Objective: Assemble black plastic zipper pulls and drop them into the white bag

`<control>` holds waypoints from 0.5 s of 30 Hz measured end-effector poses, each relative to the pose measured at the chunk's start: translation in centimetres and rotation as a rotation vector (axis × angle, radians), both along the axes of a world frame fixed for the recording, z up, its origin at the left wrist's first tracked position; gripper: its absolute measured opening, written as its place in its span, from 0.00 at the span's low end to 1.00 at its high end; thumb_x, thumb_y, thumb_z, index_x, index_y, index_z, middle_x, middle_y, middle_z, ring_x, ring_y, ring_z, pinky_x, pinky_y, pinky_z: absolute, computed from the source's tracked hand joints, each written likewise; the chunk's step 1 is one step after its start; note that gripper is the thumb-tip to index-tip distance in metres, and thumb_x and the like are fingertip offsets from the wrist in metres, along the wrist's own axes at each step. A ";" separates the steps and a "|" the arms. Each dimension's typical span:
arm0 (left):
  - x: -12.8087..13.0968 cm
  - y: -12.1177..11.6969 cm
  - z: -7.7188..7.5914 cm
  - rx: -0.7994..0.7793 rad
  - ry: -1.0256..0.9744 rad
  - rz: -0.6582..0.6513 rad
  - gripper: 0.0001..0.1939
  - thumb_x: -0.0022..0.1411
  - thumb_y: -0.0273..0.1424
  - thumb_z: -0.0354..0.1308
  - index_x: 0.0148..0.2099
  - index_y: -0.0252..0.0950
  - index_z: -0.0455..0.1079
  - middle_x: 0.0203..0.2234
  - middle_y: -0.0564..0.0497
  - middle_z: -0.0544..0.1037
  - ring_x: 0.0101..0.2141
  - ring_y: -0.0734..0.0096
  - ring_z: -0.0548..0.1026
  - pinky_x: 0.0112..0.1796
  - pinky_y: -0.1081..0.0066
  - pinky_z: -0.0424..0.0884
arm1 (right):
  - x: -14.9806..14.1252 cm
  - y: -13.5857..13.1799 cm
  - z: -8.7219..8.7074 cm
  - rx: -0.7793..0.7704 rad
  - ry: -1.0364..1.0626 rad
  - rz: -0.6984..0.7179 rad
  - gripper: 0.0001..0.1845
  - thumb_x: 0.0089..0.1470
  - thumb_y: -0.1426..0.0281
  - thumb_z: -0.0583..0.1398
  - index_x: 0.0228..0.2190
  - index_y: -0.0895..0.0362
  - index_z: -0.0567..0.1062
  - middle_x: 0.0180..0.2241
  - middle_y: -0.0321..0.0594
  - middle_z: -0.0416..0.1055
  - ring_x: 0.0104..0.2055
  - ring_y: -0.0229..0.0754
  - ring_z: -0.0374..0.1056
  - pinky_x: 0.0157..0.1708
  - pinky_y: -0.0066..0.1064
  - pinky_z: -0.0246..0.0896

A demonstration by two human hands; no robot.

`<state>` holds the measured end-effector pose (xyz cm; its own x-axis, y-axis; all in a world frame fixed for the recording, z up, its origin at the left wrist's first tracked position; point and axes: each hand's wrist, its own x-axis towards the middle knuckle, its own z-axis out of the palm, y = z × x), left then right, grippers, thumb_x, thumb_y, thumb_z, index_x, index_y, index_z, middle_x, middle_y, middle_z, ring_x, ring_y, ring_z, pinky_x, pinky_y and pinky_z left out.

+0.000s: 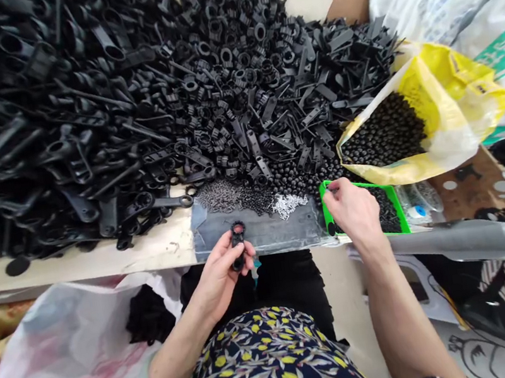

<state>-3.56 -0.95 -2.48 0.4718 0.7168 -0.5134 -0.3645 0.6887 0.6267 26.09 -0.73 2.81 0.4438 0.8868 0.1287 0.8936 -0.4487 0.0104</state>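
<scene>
Left hand (pixel 226 262) holding black ring-ended part (pixel 237 237) at table edge, ring end pointing away from the body; right hand (pixel 356 208) over left end of green tray (pixel 400 210), fingertips drawn together – can't tell if they hold anything. Small dark pieces (pixel 386 211) in tray. Just beyond it, yellow bag (pixel 455 93), mouth open, black beads (pixel 387 129) inside. Silver pieces (pixel 288 205) on grey mat (pixel 264 232) between the hands. Behind – big heap of black plastic parts (pixel 124 107), rings and levers mixed

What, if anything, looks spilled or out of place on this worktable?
The yellow bag lies tipped, mouth open, and black beads like those inside sit loose on the table near the green tray. It looks spilled, though perhaps deliberately.
</scene>
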 end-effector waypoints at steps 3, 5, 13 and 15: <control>-0.3 0.4 0.1 0.004 0.013 0.029 0.17 0.64 0.33 0.66 0.52 0.37 0.67 0.34 0.52 0.78 0.29 0.76 0.72 0.28 0.77 0.65 | -1.9 -2.9 1.3 0.085 0.117 0.181 0.19 0.66 0.66 0.56 0.54 0.56 0.76 0.33 0.44 0.79 0.32 0.48 0.73 0.34 0.36 0.61; -0.5 0.5 0.2 0.007 0.018 0.043 0.17 0.63 0.33 0.66 0.51 0.37 0.67 0.34 0.52 0.78 0.29 0.76 0.72 0.28 0.77 0.65 | -3.6 -4.7 1.5 0.099 0.279 0.343 0.18 0.69 0.66 0.55 0.55 0.55 0.76 0.35 0.42 0.77 0.33 0.44 0.72 0.35 0.34 0.64; -1.2 0.3 0.6 0.006 0.053 0.116 0.21 0.60 0.32 0.66 0.53 0.36 0.66 0.33 0.53 0.78 0.27 0.76 0.72 0.28 0.75 0.62 | -7.1 -4.2 -4.2 -0.100 0.078 0.871 0.13 0.72 0.70 0.54 0.52 0.54 0.76 0.39 0.42 0.76 0.40 0.44 0.70 0.43 0.38 0.57; -1.3 0.2 0.6 0.005 0.054 0.120 0.23 0.60 0.32 0.66 0.55 0.37 0.65 0.33 0.53 0.78 0.27 0.76 0.72 0.28 0.75 0.62 | -7.2 -3.3 -5.0 -0.088 -0.010 0.880 0.10 0.71 0.67 0.57 0.49 0.54 0.77 0.43 0.43 0.76 0.43 0.47 0.68 0.44 0.41 0.55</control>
<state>-4.85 -0.76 -1.93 0.3538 0.7691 -0.5323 -0.4096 0.6391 0.6510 18.90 -3.99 -2.22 -0.4048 0.9133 0.0440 0.9144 0.4042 0.0223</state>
